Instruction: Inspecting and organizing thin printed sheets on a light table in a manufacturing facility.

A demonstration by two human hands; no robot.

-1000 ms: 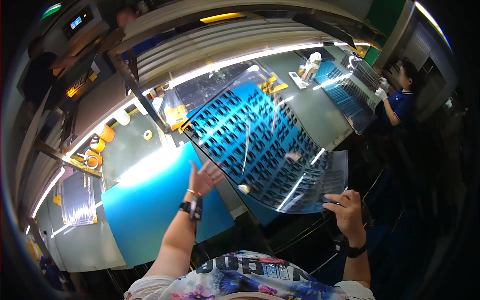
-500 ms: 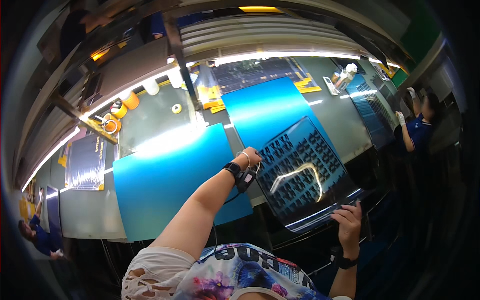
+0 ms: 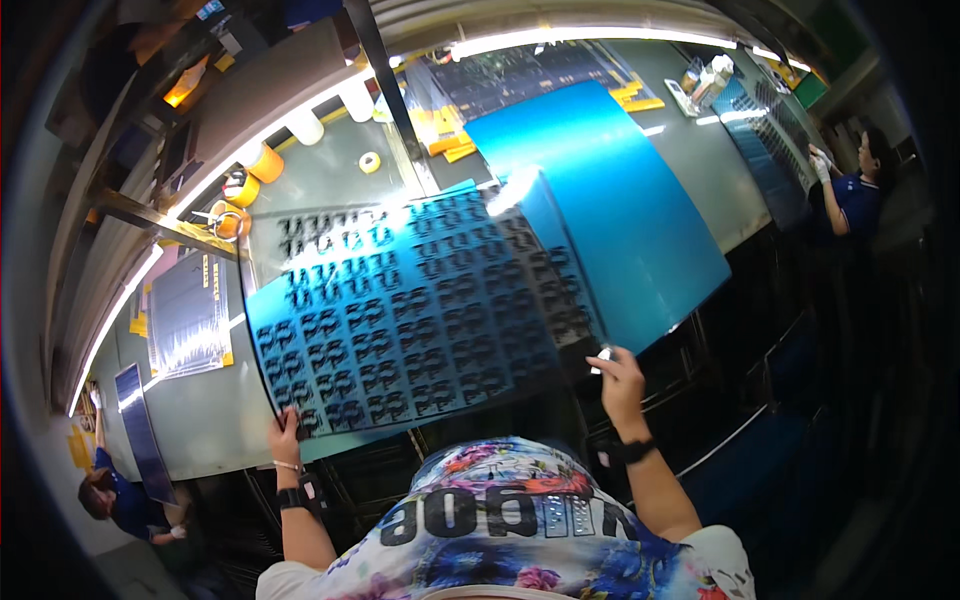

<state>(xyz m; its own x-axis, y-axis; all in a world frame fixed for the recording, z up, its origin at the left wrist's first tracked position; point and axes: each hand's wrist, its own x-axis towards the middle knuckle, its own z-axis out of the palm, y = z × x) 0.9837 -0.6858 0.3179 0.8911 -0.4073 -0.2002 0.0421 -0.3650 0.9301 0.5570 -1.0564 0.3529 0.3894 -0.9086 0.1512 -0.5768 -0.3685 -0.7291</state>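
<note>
A large see-through film sheet [image 3: 400, 330], printed with rows of dark patterns, is stretched between my hands and tilts over the bench. My left hand [image 3: 285, 432] is closed on its near left corner. With thumb and fingers, my right hand [image 3: 624, 392] pinches its near right edge. Beneath the film lies a blue sheet, seen mostly through it; a strip of that blue sheet [image 3: 350, 443] shows along the front. Another blue sheet [image 3: 620, 200] lies on the bench to the right, its near corner overhanging the bench edge.
Orange and white tape rolls [image 3: 262, 163] stand at the back left, with a small roll [image 3: 370, 162] nearer the middle. A metal post [image 3: 385, 80] rises behind. Co-workers stand at the far left [image 3: 130, 500] and far right [image 3: 855, 195]. Yellow-taped panels lie at the back.
The film has swung from the right-hand blue sheet to over the left one and now spreads out wide. My left hand moved left and nearer; my right hand moved left and slightly up.
</note>
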